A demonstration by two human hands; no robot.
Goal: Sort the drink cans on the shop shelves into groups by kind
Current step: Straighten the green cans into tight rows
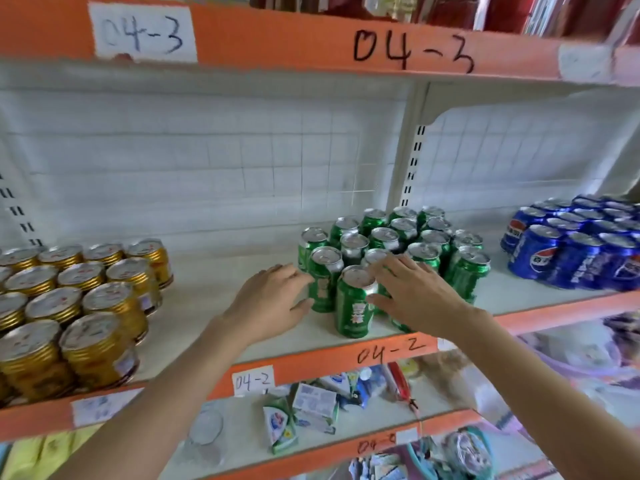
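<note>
Two bare hands work a cluster of green cans (pixel 391 251) standing upright mid-shelf on the white shelf (pixel 214 282) w/ an orange front edge marked "04-2". The left hand (pixel 273 303) reaches in from lower left, fingers loosely spread & nearly straight; fingertips and thumb touch the side of the front-left green can (pixel 323 282), not wrapped round it. The right hand (pixel 415 292) comes from lower right, palm down, fingers extended over the can tops; its thumb rests against the frontmost green can (pixel 353 306), which stands just beside the shelf's front edge. Cannot tell whether the right fingers grip anything beneath them. Gold cans (pixel 72 306) stand grouped at the shelf's left end, well apart from the green ones; blue Pepsi cans (pixel 575 244) are grouped at the right. Above, an orange shelf edge reads "04-3" (pixel 412 50). Below, small cartons (pixel 311 407) lie scattered on the lower shelf.
</note>
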